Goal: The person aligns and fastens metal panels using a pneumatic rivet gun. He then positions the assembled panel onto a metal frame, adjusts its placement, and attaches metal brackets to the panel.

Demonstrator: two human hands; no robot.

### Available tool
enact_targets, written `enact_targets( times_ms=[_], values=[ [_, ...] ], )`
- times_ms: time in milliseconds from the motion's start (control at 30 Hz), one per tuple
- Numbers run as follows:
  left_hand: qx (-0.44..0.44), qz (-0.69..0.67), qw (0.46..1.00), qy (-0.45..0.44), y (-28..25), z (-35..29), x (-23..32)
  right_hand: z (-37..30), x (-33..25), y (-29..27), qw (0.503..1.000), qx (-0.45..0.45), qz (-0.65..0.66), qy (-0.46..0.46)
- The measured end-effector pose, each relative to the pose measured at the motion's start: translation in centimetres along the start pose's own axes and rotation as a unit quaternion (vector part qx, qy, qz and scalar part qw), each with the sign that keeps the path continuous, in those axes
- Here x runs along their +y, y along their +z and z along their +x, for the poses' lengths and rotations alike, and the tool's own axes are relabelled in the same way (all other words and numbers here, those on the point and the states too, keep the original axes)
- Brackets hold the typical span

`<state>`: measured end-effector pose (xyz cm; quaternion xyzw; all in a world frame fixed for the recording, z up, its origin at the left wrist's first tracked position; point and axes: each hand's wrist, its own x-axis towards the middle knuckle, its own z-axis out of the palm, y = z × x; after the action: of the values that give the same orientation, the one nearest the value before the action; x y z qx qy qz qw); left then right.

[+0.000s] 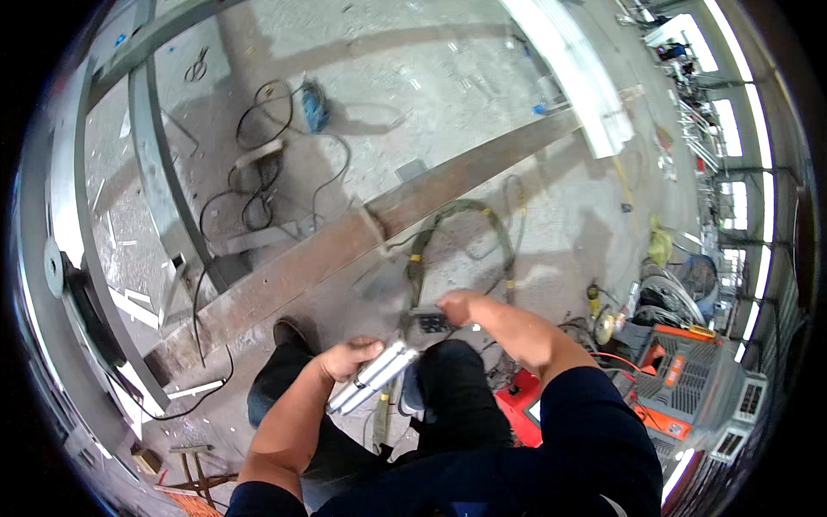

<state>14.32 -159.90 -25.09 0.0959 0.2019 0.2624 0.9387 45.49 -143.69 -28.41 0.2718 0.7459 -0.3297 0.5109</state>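
In front of my knees, my left hand [349,357] is closed on a bundle of silvery metal tube-like pieces [379,376], lying side by side and slanting. My right hand [459,307] is closed, thumb and fingers together, at the end of a thin greyish piece that is too blurred to name. Just below it shows a small dark block with pale dots [432,323]; whether the hand touches this block I cannot tell. A thick olive-green hose or cable [465,207] with yellow bands curves on the floor beyond my hands.
A long rusty steel beam [301,250] crosses the floor ahead. White metal profiles [573,73] jut in from the far right. Grey frame members [159,146] stand at the left. A blue-wrapped tool [315,108] trails black cord. An orange-and-grey machine [680,379] and red case [522,407] sit at right.
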Motion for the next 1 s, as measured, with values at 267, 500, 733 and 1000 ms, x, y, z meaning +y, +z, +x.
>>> enact_targets(
  times_ms=[267,500,733,1000],
  values=[
    [0.033,-0.235,0.971,0.018,13.1,-9.1,6.7,-34.6,1.1,18.8,0.964,-0.028,0.121,0.234],
    [0.627,0.245,0.738,0.051,13.8,-18.2,22.1,-45.8,-4.6,26.8,0.857,-0.048,0.424,0.289],
    [0.745,0.213,0.632,-0.006,26.2,-16.9,29.0,-42.1,8.9,24.3,0.859,0.035,0.456,0.229],
    [0.827,0.177,0.533,0.018,35.0,-15.3,30.0,-43.5,22.0,6.5,0.702,0.34,0.598,0.187]
  ],
)
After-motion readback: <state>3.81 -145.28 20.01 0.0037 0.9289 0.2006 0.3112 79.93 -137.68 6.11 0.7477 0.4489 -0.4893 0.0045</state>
